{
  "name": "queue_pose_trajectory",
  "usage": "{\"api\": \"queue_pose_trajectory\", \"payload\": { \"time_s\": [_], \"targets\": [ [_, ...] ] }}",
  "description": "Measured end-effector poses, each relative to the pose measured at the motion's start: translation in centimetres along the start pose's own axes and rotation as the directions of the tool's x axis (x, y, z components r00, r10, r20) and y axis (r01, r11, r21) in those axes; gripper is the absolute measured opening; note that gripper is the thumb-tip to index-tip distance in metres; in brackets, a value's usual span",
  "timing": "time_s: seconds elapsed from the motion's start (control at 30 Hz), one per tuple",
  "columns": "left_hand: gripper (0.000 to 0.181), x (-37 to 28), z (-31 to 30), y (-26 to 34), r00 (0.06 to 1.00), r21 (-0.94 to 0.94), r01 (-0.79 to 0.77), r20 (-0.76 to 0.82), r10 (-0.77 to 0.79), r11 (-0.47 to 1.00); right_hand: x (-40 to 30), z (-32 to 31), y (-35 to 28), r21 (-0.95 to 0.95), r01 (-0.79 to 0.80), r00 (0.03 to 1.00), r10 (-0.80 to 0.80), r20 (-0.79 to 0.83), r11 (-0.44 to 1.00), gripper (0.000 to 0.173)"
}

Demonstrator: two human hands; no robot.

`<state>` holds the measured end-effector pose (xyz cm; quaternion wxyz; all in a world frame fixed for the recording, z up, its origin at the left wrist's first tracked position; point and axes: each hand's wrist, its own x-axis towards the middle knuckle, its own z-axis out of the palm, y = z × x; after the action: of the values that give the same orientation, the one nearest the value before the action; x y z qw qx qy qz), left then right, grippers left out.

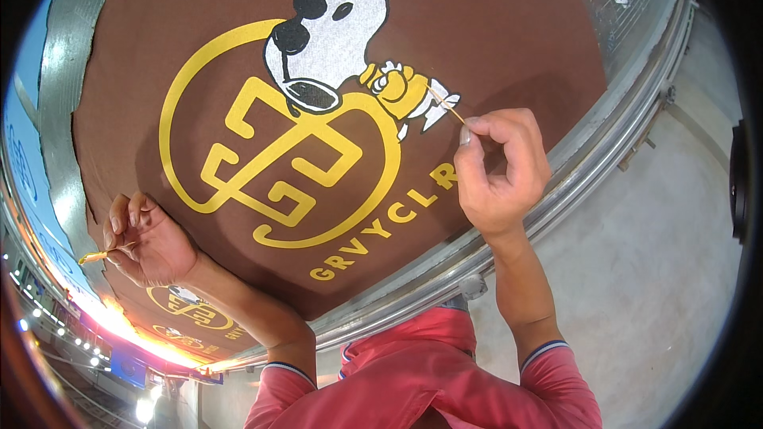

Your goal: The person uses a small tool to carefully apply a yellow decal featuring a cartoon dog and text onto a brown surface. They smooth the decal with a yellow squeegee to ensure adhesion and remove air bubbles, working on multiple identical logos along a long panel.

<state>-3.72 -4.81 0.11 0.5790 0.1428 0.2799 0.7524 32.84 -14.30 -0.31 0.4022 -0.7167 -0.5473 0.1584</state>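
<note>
Brown fabric (477, 30) lies flat before me, printed with a white cartoon dog (351, 30) and a looped yellow emblem (173, 125), with yellow lettering below. Between the thumb and forefinger of my right hand (506, 167) is a thin wooden stick (450, 108); its far end meets the print at the dog's yellow shirt and white legs. My left hand (149, 244), palm turned up at the fabric's left side, pinches a small stick with a yellow-coated end (92, 257).
A metal rail (572, 190) runs along the table's near edge. More printed brown fabric (197, 316) lies at lower left, with blue printed fabric (30, 173) beyond a grey strip (65, 131). Grey floor (644, 262) shows at right.
</note>
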Motion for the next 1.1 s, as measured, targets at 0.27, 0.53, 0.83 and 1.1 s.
{"api": "queue_pose_trajectory", "payload": {
  "time_s": [0.27, 0.53, 0.83, 1.1],
  "targets": [
    [0.009, -0.05, 0.15, 0.11, 1.0, 0.001, -0.006, -0.003, 0.006, 1.0, 0.07, 0.01, 0.0, -0.002, 0.003, 1.0, -0.003, 0.005, 1.0, 0.021],
    [0.011, 0.0, 0.16, -0.02, 1.0, -0.003, 0.006, 0.006, -0.006, 1.0, -0.16, -0.28, 0.15, 0.018, 0.007, 0.999, -0.008, 0.037, 1.0, 0.021],
    [0.014, -0.05, 0.06, -0.01, 1.0, -0.017, 0.01, -0.011, -0.011, 1.0, -0.12, -0.14, 0.28, 0.005, 0.027, 0.999, -0.027, 0.034, 1.0, 0.022],
    [0.014, -0.02, 0.04, 0.14, 1.0, -0.018, -0.002, -0.024, 0.001, 1.0, -0.06, -0.27, 0.23, -0.007, 0.032, 0.999, -0.031, 0.042, 0.999, 0.022]
  ]
}}
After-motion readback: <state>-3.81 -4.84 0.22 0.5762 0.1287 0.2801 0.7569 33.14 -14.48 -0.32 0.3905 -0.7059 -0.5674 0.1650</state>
